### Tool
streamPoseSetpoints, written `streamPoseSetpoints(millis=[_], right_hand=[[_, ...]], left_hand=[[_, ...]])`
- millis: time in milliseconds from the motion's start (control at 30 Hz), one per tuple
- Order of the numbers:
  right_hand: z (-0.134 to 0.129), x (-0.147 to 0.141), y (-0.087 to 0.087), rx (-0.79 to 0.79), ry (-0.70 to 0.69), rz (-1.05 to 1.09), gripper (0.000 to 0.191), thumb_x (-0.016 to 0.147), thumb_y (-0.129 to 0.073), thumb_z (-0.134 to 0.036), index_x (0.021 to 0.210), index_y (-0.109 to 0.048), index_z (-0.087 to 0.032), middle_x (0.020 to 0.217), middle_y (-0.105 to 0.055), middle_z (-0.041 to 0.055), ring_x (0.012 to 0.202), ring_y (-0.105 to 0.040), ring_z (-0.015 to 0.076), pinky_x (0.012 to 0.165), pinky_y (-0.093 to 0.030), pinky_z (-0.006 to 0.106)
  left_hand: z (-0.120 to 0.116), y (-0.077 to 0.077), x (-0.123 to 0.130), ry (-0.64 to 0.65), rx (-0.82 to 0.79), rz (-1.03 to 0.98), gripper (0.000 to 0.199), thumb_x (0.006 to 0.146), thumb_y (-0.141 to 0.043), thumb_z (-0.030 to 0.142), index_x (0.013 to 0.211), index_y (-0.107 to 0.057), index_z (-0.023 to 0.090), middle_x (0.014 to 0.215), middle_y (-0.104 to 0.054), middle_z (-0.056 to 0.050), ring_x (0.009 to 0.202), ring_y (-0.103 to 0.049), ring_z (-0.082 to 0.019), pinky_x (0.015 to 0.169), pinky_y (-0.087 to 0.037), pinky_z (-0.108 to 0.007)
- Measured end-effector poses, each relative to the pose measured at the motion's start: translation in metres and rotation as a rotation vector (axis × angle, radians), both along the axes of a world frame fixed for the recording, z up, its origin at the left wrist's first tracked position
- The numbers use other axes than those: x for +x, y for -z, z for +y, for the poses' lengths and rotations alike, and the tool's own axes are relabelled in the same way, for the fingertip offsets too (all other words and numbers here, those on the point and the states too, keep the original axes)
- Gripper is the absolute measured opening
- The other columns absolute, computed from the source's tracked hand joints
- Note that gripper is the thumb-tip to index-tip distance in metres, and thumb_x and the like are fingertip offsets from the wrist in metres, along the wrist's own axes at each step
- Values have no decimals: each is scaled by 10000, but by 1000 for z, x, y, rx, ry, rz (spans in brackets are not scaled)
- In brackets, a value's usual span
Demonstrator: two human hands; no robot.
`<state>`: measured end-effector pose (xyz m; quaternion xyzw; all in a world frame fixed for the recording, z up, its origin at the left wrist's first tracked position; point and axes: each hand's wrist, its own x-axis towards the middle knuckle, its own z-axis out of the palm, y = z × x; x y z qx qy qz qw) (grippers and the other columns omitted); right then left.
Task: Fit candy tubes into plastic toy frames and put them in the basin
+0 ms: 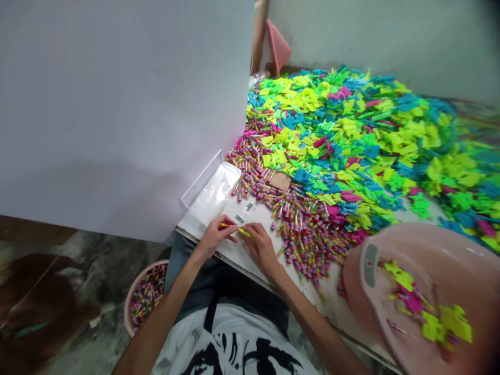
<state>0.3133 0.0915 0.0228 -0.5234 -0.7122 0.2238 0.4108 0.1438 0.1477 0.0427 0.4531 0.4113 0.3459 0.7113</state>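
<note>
Near the table's front edge, my left hand [216, 234] pinches a short, pencil-like stick [224, 225] coloured orange-yellow. Close beside it, my right hand [260, 245] has its fingers closed on a small yellow-green plastic piece [245, 233]. The fingertips of both hands nearly meet, and whether the two pieces touch is too small to tell. Just beyond my hands lie a clear plastic bag [219, 185] and a small white label [246, 210]. A heap of short pink-and-yellow sticks [304, 229] spreads to the right of them.
Bright yellow, green, blue and pink plastic pieces [351, 135] pile up at the back right. A pink basin [357, 271] with some pieces stands at right. A tub of sticks [133, 291] sits on the floor at left. One large white panel [117, 104] blocks the left side.
</note>
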Motion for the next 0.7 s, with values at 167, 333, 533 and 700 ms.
streamPoseSetpoints(millis=[167, 333, 533, 700], right_hand=[[0, -1, 2, 5, 2, 4, 196, 975, -506, -234, 1114, -640, -269, 1014, -617, 78, 924, -568, 234, 801, -505, 384], [2, 0, 0, -1, 9, 24, 167, 966, -526, -237, 1081, -646, -257, 997, -628, 77, 911, -577, 233, 794, -507, 380], [3, 0, -1, -21, 12, 37, 159, 971, -516, -255, 1059, -647, -252, 995, -627, 79, 916, -588, 234, 807, -512, 380], [3, 0, -1, -30, 2, 40, 163, 976, -508, -256, 1062, -647, -250, 999, -624, 77, 928, -584, 233, 816, -506, 383]], left_hand=[[2, -1, 0, 15, 8, 3, 334, 731, -764, 401, 787, -560, 142, 703, -567, 17, 668, -585, -130, 532, -604, -287], [5, 0, 0, 42, 39, -9, 326, 741, -760, 402, 801, -568, 146, 738, -576, 17, 699, -603, -127, 622, -621, -312], [8, 2, -1, 68, 64, 3, 334, 747, -753, 419, 801, -560, 152, 750, -573, 16, 704, -615, -133, 629, -619, -312], [9, 4, -1, 78, 71, 6, 350, 745, -747, 442, 797, -556, 154, 763, -561, 15, 725, -603, -136, 629, -620, -319]])
